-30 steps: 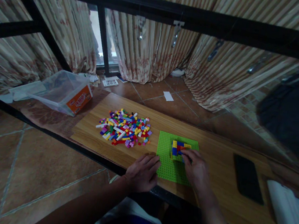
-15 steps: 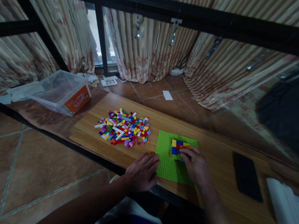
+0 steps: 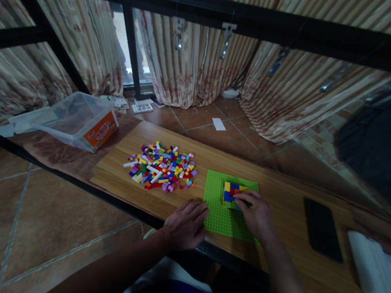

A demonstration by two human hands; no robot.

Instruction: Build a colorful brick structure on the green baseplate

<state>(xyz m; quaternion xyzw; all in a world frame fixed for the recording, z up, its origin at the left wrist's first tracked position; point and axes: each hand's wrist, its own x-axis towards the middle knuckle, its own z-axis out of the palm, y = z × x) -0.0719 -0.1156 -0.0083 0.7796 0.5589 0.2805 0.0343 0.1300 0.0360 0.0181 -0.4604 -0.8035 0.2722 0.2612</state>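
Observation:
A small block of building bricks [image 3: 229,196] in yellow, blue and red sits on a green studded baseplate [image 3: 212,220]. My right hand [image 3: 256,214] reaches in from the right, its thumb and fingers pinched on a brick at the block's right part. The fingers cover that side, so the brick's colour cannot be told. My left hand [image 3: 186,223] rests at the plate's left edge, near the table's front, with fingers curled in a loose fist. A pile of loose bricks [image 3: 161,167] in many colours lies left of the plate.
A clear plastic box [image 3: 76,117] with an orange label stands at the table's left end. On the right lie a black phone-like slab [image 3: 322,228] and a white object [image 3: 371,268]. A dark metal bar [image 3: 207,10] with hanging clips crosses above the wooden table [image 3: 129,200].
Almost nothing differs. My right hand has shifted very slightly at the brick block; the left hand stays in place. The whole view has drifted a few pixels.

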